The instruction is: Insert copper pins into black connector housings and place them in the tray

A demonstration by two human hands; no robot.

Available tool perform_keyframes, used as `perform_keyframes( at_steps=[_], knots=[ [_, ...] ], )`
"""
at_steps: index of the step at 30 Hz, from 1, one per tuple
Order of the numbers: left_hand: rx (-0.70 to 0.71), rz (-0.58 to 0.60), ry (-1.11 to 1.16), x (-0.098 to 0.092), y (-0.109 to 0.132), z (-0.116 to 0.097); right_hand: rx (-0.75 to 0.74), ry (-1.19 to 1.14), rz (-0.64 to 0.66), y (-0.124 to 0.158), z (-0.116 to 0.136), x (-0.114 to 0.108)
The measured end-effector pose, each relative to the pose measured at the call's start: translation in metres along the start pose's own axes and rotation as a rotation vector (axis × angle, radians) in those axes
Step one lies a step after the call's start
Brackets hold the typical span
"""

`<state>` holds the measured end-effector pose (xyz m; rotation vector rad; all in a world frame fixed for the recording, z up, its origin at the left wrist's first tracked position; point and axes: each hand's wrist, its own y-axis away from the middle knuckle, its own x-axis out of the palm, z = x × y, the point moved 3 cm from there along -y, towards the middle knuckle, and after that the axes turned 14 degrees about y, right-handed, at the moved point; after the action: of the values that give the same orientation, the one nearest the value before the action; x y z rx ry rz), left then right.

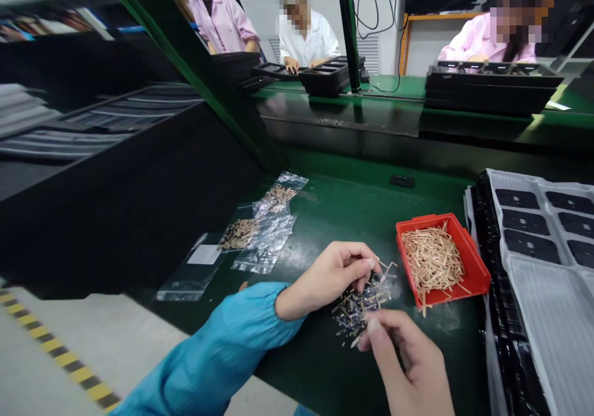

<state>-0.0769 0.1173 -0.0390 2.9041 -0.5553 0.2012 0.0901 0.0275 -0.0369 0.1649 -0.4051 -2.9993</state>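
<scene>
My left hand point(336, 275), in a blue sleeve, is pinched at the upper edge of a pile of small dark and tan parts point(357, 307) on the green table. A thin tan strip point(388, 267) sticks out by its fingertips. My right hand point(406, 354) is closed at the pile's lower edge, with a small pale piece point(356, 340) at its fingertips. To the right of the pile, a red bin point(476, 273) holds many thin tan strips point(434, 258).
Clear bags point(264, 242) with small tan parts lie left of my hands. Stacked trays point(533, 280) with black plates stand at the right. A black piece point(402, 181) lies behind the bin. People point(309, 35) sit beyond the green post point(199, 63).
</scene>
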Motion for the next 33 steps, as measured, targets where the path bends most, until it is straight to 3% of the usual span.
perform_keyframes(
  at_steps=[3, 9, 23, 27, 31, 33],
  knots=[
    [0.064, 0.052, 0.179, 0.0, 0.002, 0.003, 0.139, -0.172, 0.087, -0.008, -0.003, 0.009],
    [0.165, 0.164, 0.392, 0.007, 0.005, 0.006, 0.157, -0.396, 0.265, -0.017, -0.016, 0.019],
    [0.2, 0.222, 0.403, 0.012, 0.003, -0.001, 0.218, -0.647, 0.417, -0.019, -0.013, 0.018],
    [0.217, 0.192, 0.339, 0.013, 0.004, -0.005, 0.199, -0.633, 0.348, -0.02, -0.015, 0.015],
    [0.471, -0.002, 0.19, 0.013, 0.016, -0.013, 0.142, -0.556, 0.165, -0.018, -0.013, 0.006],
    [0.561, -0.032, 0.062, 0.017, 0.025, -0.019, 0.12, -0.475, 0.024, -0.011, -0.01, 0.003]
  ],
)
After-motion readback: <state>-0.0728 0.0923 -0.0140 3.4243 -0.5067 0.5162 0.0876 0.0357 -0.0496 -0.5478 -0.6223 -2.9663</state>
